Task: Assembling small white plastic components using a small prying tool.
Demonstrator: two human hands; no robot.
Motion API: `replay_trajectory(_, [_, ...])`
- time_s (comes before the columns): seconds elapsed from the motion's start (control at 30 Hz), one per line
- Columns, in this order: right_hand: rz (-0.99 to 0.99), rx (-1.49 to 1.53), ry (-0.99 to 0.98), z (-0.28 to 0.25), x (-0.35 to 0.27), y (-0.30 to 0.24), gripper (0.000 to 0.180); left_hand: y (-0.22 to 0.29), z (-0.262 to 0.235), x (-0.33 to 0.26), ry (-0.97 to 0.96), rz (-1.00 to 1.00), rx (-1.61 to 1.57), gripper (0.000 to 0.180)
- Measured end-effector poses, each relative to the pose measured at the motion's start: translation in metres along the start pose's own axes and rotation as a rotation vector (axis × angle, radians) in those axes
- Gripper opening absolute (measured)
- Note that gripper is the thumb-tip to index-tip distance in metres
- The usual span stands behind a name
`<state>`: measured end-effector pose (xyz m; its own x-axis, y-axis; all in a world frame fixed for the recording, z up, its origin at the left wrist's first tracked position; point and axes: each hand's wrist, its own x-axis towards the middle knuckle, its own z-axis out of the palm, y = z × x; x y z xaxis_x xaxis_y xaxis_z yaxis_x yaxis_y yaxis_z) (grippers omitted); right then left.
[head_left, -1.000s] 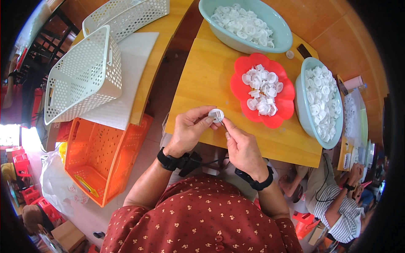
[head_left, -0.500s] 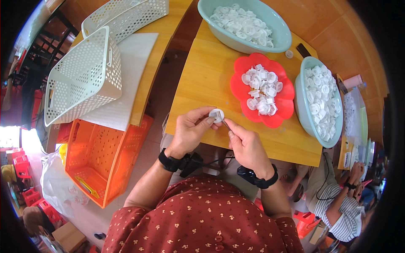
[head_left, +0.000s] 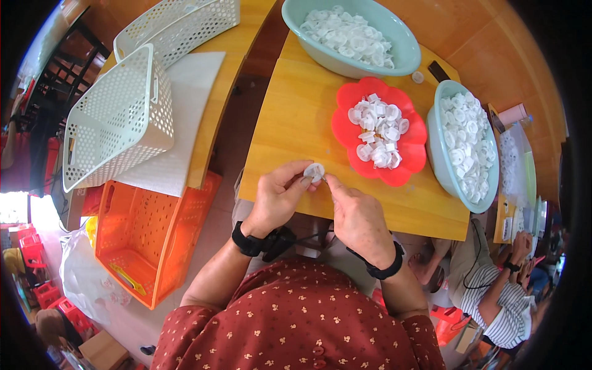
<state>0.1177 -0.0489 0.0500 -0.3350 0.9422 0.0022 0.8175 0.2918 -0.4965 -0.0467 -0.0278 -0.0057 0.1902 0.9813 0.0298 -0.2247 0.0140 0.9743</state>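
A person's left hand [head_left: 277, 196] pinches a round white plastic piece [head_left: 314, 172] between thumb and fingers, just over the near edge of the wooden counter [head_left: 290, 123], nearer the wearer and left of the red bowl [head_left: 345, 123]. The right hand [head_left: 362, 219] closes around what appears to be a thin tool [head_left: 324, 179], mostly hidden, its tip at the piece. Work this fine likely calls for a firm hold on the rim, short, light tool strokes and fingertips clear of the point.

The glossy bowl, scalloped like a flower, cradles small white pieces [head_left: 385, 120], some round, some blocky. Beyond it stands a smooth, pale blue oval basin [head_left: 327, 54] heaped with similar parts; a second basin [head_left: 445, 163] stands to its right. Well left of the bowl, a hole-punched white basket [head_left: 157, 126] rests on a soft-looking sheet [head_left: 197, 86].
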Motion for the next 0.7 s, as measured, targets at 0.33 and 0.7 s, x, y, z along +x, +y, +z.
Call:
replay_trajectory(0.33, [-0.067,-0.056,-0.126,-0.005,0.011,0.003,0.044,-0.001,0.0,-0.001,-0.012,0.027,0.071,0.023])
replay_trajectory(0.7, [0.201,0.746,-0.002,0.021,-0.006,0.003,0.038,-0.004,0.005,0.001,0.113,-0.003,-0.048,0.024])
